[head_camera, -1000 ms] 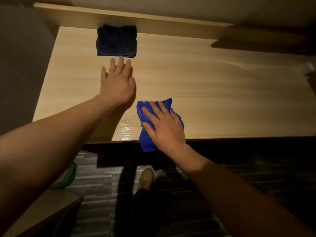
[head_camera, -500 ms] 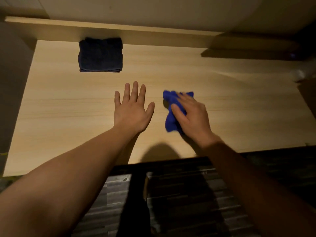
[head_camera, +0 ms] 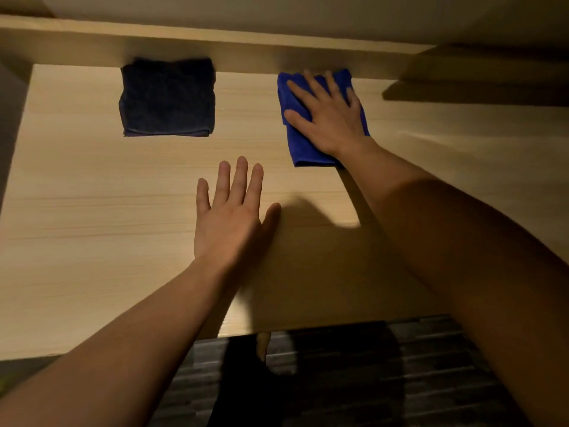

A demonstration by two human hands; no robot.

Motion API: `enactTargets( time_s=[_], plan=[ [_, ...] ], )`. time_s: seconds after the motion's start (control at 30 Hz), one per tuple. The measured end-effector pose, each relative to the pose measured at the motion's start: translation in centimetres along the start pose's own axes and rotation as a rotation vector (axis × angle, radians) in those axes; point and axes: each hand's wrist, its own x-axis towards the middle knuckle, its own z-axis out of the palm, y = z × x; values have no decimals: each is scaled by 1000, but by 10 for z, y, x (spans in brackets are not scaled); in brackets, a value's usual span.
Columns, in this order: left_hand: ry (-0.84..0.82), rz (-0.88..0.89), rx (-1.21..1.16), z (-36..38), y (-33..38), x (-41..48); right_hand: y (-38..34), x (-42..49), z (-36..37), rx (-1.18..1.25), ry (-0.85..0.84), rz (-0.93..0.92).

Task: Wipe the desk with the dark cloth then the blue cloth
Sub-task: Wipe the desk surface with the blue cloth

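Note:
The blue cloth (head_camera: 303, 152) lies flat near the back edge of the light wooden desk (head_camera: 92, 211). My right hand (head_camera: 326, 115) presses down on it with fingers spread, covering its middle. The dark cloth (head_camera: 167, 97), folded into a square, rests untouched at the back left against the raised back ledge. My left hand (head_camera: 231, 217) lies flat and open on the bare desk, in front of and between the two cloths, holding nothing.
A raised wooden ledge (head_camera: 246, 53) runs along the back of the desk. A dark shelf-like shadowed area (head_camera: 477, 87) sits at the back right. Below the front edge is dark striped flooring (head_camera: 431, 365) and my foot (head_camera: 263, 343).
My right hand has pushed the blue cloth from the front edge across the desk to the back, and the cloth has flattened out. My left hand stays flat on the desk.

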Motion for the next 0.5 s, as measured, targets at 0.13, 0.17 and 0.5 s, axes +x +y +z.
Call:
enactTargets(
  time_s=[0.13, 0.17, 0.5],
  plan=[
    [16, -5, 24, 0, 3, -2, -2, -1, -3, -25, -51, 25],
    [26, -7, 21, 0, 4, -4, -2, -4, -3, -25, -56, 31],
    [62, -17, -6, 1, 4, -5, -15, -85, 15, -30, -31, 45]
  ],
)
